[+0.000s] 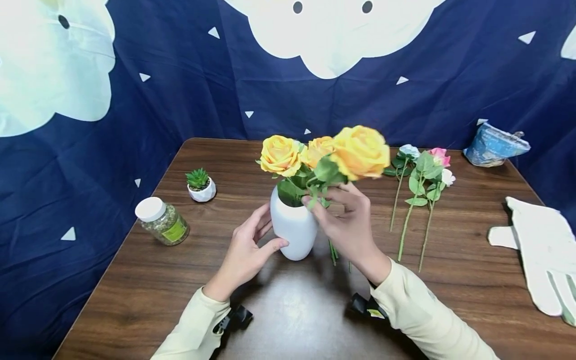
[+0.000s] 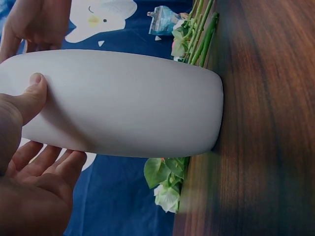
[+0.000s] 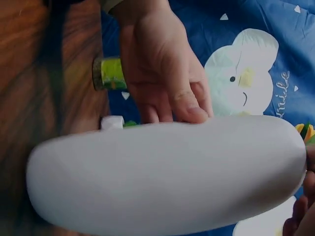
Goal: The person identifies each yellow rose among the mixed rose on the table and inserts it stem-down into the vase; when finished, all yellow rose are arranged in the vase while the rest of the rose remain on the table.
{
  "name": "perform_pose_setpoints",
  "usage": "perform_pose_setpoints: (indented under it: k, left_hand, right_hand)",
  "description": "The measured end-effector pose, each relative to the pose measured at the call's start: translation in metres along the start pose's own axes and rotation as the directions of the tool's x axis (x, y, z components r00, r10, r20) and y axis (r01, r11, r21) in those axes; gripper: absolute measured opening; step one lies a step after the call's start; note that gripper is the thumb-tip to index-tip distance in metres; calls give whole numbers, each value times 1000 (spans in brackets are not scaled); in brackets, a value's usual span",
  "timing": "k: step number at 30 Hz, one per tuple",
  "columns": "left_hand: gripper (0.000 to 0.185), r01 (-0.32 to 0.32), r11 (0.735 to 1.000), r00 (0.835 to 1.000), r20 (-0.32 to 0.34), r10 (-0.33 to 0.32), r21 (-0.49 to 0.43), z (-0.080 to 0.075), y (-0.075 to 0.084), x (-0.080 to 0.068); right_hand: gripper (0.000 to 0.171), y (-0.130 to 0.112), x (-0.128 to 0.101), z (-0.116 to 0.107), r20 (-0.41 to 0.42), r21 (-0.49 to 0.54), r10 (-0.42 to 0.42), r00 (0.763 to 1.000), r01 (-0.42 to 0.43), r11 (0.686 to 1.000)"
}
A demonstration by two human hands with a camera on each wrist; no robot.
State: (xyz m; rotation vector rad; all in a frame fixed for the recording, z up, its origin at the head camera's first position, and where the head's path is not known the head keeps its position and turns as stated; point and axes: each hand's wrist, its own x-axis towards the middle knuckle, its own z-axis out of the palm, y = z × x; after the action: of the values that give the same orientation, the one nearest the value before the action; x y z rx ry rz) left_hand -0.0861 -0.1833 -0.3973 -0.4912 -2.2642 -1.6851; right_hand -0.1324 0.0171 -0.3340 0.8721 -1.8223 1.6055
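Observation:
A white vase [image 1: 294, 231] stands upright on the brown table. My left hand [image 1: 245, 255] holds its left side, thumb on the front and fingers around the back; the left wrist view shows this vase [image 2: 133, 105] close up. Yellow roses [image 1: 280, 155] with green leaves rise from its mouth. At the rim, my right hand [image 1: 348, 217] pinches the stem of a large yellow rose [image 1: 360, 152], whose bloom leans right. The stem's lower end is hidden. In the right wrist view only some fingers of that hand [image 3: 305, 196] show at the edge.
Right of the vase lie several flowers: a pale blue one [image 1: 408, 151], a pink rose [image 1: 439, 156] and a white one [image 1: 447, 177]. Further right are white gloves [image 1: 540, 245] and a blue pouch [image 1: 492, 145]. A small succulent pot [image 1: 202, 191] and a white-lidded jar [image 1: 164, 225] stand left.

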Motion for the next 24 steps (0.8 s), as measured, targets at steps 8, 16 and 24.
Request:
perform_pose_setpoints:
  k: [8,16,24]
  left_hand:
    - [70,-10,1000,1000,4,10,-8,0,0,1]
    - [70,5,1000,1000,4,-5,0,0,-1,0]
    - [70,6,1000,1000,2,-6,5,0,-1,0]
  right_hand:
    - [6,5,-10,3,-27,79,47,999,-45,996]
    - [10,12,-18,-2,-7,160,134,991,-131,978]
    - [21,43,-14,-51,-169,229,369,914,-328,916]
